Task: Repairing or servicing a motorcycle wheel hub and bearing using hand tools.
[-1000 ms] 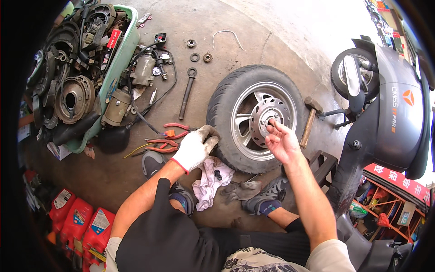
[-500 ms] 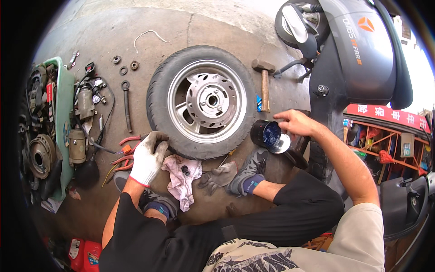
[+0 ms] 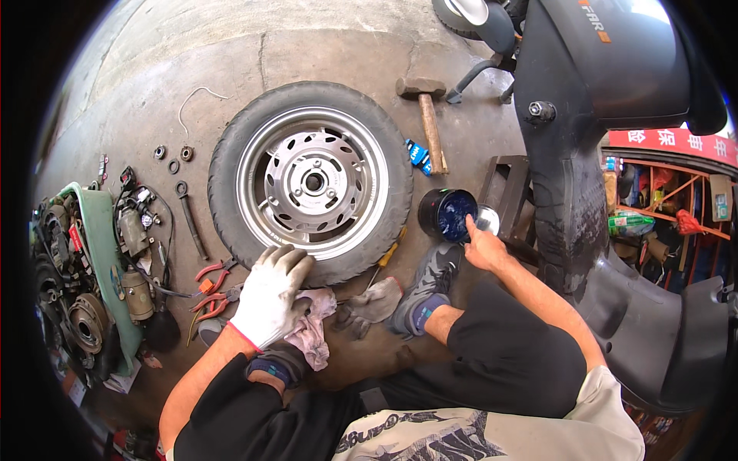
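My left hand [image 3: 267, 300], in a white glove with grimy fingertips, is open over the near edge of a wheel, its slightly bent fingers at the tyre [image 3: 238, 201]. A pinkish rag [image 3: 314, 340] lies just beside it. My bare right hand [image 3: 484, 250] has its index finger stretched into a black tub [image 3: 435, 217] of blue grease [image 3: 460, 207], the other fingers loosely curled. A round silver lid [image 3: 487, 223] lies behind the tub. The wheel's silver hub [image 3: 314, 165] faces up. A sledgehammer [image 3: 428, 127] and a blue tube [image 3: 417, 156] lie to its right.
A green bin [image 3: 108, 292] of old parts is at the left, with pliers [image 3: 223, 296], a long bolt [image 3: 192, 223] and small nuts nearby. A dark scooter body [image 3: 592, 69], a metal stand [image 3: 503, 196] and an orange rack [image 3: 669, 213] fill the right. A grey glove [image 3: 369, 303] lies near my shoe.
My right hand has left the wheel hub and moved right and down into the grease tub. My left fingers have spread a little on the tyre. The view has swung toward the right.
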`<state>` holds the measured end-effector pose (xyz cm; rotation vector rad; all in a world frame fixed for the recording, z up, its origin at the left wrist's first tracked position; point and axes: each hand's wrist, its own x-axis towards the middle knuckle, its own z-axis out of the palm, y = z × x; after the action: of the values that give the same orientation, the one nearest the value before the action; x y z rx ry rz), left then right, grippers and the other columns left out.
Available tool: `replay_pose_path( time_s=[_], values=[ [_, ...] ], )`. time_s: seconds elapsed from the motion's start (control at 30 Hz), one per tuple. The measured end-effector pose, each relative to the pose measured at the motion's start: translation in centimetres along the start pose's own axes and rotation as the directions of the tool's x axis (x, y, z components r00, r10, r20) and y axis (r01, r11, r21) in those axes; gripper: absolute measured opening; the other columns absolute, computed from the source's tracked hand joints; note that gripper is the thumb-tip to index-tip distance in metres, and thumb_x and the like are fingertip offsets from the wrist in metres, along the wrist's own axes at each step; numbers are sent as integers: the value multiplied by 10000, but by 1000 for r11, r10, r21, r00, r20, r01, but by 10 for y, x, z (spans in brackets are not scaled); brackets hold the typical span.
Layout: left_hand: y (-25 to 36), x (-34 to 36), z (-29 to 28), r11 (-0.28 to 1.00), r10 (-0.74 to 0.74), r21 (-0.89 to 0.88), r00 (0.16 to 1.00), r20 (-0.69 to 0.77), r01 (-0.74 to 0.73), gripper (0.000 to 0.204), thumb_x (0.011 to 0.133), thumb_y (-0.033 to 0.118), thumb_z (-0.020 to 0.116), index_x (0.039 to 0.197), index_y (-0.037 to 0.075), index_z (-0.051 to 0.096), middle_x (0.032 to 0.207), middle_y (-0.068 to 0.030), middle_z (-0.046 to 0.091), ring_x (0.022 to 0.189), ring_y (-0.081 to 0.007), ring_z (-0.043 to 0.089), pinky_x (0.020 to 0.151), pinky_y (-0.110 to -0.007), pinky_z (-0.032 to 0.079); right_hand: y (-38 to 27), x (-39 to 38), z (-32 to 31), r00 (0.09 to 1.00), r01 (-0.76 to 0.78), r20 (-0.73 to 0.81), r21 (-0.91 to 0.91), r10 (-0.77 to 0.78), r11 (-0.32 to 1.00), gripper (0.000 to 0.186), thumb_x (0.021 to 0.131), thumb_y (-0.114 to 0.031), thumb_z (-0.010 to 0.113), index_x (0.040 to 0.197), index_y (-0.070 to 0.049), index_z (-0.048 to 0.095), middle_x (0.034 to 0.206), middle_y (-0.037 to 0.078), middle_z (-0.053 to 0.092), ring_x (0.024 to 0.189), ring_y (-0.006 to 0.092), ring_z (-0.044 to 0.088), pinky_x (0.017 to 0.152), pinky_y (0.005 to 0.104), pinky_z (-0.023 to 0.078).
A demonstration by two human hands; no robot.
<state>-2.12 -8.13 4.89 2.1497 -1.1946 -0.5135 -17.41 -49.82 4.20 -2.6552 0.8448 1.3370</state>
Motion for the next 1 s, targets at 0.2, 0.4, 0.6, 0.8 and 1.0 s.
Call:
replay_pose_path(
  time_s=[0.2, 0.4, 0.6, 0.8, 1.0],
  values=[
    [-1, 12, 20, 983, 70, 164, 991, 116, -88, 944, 539, 230, 839, 1369, -21, 466, 1350, -218, 500, 1293, -384, 448, 1127, -522, 318, 19, 10, 16, 999, -5, -33, 80, 8, 997, 770, 879, -199, 588, 1556, -83, 238, 1037, 277, 686, 988, 440, 663, 914, 527, 507],
    [3, 27, 39, 980, 11, 196, 988, 156, -42, 694, 753, 123, 647, 1406, 3, 445, 1392, -243, 487, 1303, -383, 462, 1155, -523, 292, 28, 14, 14, 998, 30, -57, 139, -22, 990, 697, 873, -176, 602, 1519, -97, 351, 1121, 282, 663, 1055, 437, 644, 957, 511, 490],
    [1, 40, 65, 954, -10, 300, 997, 73, -13, 617, 880, 176, 510, 1480, 83, 401, 1268, -251, 572, 1175, -375, 568, 1091, -530, 329, 12, 3, -21, 991, -130, 93, 435, 99, 891, 529, 916, -119, 557, 1441, -94, 501, 870, 172, 724, 636, 203, 701, 618, 370, 598],
    [-3, 51, 61, 961, -28, 275, 984, 174, -21, 756, 786, 222, 637, 1488, 89, 392, 1171, -251, 601, 1071, -359, 615, 985, -502, 410, 18, 10, -27, 987, 73, -149, 754, 61, 652, 559, 931, -53, 540, 1479, -59, 428, 803, 82, 657, 649, 131, 634, 530, 295, 561],
    [32, 75, -17, 997, -57, 70, 952, 302, 38, 1042, 607, 334, 811, 1501, 50, 357, 1054, -261, 620, 926, -405, 633, 890, -486, 462, -31, -13, -57, 886, 440, -463, 830, -17, 341, 595, 950, -23, 519, 1515, -10, 335, 919, 68, 640, 711, 108, 614, 679, 238, 519]
  ],
)
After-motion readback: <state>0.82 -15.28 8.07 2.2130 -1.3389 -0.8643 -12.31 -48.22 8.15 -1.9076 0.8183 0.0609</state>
